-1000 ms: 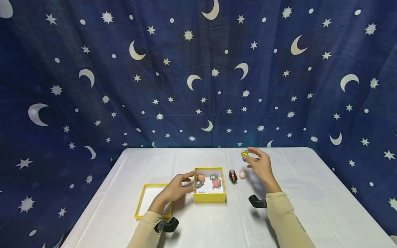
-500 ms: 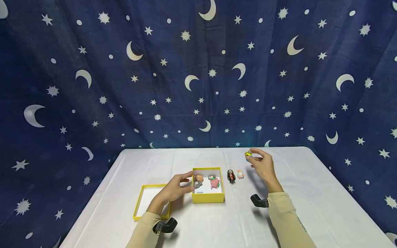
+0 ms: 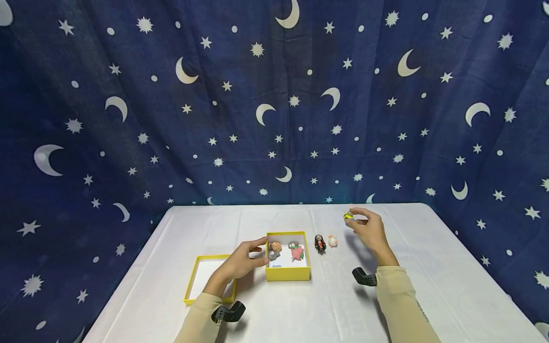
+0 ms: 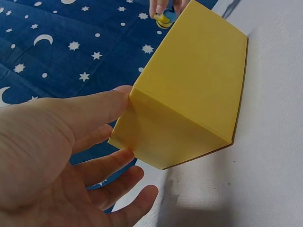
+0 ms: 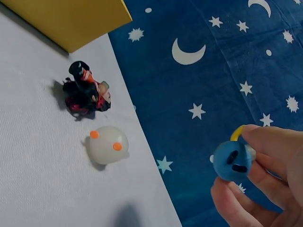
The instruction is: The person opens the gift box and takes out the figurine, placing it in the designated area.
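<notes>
My right hand (image 3: 371, 232) pinches a small yellow-and-blue Minion figure (image 5: 231, 161) between thumb and fingers, above the far right of the table. Its round blue underside with black feet faces the right wrist camera. My left hand (image 3: 241, 260) touches the left side of a yellow box (image 3: 288, 274), thumb and fingertips spread along its rim and wall. Inside the box lie a brown-haired figure (image 3: 275, 247) with a grey part and a pink figure (image 3: 297, 252) with a green part. In the left wrist view the box's outer walls hide its contents.
A dark-robed figure (image 3: 320, 243) and a round white toy (image 3: 332, 241) with orange spots stand right of the box. The yellow-rimmed lid (image 3: 191, 281) lies at the left, partly behind my left forearm. A starry blue curtain (image 3: 240, 119) hangs behind the white table (image 3: 326, 314).
My right hand has moved slightly right with the Minion figure and tilted it. My left hand stays at the box, which has not moved on the table.
</notes>
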Demonstrator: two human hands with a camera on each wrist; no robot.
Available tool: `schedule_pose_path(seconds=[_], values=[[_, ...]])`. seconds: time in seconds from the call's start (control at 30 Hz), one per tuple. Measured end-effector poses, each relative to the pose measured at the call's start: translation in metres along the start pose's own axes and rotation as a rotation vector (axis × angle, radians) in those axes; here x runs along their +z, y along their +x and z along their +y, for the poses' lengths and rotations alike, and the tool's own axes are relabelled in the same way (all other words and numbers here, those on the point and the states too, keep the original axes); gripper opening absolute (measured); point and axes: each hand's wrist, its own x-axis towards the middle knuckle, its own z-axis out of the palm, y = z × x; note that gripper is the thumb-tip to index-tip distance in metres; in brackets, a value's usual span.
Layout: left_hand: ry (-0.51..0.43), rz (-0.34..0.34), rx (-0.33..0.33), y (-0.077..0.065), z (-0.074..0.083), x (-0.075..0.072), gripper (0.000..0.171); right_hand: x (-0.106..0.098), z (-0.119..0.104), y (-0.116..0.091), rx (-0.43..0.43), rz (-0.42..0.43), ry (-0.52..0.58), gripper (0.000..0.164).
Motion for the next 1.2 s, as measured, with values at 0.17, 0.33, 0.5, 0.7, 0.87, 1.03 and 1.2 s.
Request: schedule_pose_path(seconds=[0.17, 0.33, 0.5, 0.7, 0.87, 1.03, 1.2], values=[[-0.006, 0.001, 0.001, 0.0, -0.001, -0.001, 0.065, -0.001, 0.003, 0.001, 0.003, -0.057, -0.063, 0.043], [-0.02, -0.003, -0.002, -0.002, -0.001, -0.001, 0.065, -0.002, 0.006, 0.001, -0.016, -0.092, -0.069, 0.042], [-0.029, -0.005, -0.006, -0.001, -0.003, -0.001, 0.065, -0.002, 0.012, 0.0, -0.028, -0.118, -0.079, 0.042], [-0.023, -0.005, -0.014, 0.001, -0.003, -0.001, 0.065, -0.001, 0.02, 0.0, -0.001, -0.155, -0.104, 0.044], [-0.018, -0.003, -0.004, 0.002, -0.003, -0.001, 0.065, 0.002, 0.026, 0.001, 0.005, -0.2, -0.109, 0.042], [-0.018, -0.007, 0.011, 0.002, -0.003, -0.001, 0.064, 0.004, 0.032, 0.001, -0.002, -0.228, -0.139, 0.039], [-0.022, -0.008, 0.004, 0.001, -0.003, -0.001, 0.064, 0.005, 0.035, -0.001, -0.014, -0.237, -0.171, 0.037]])
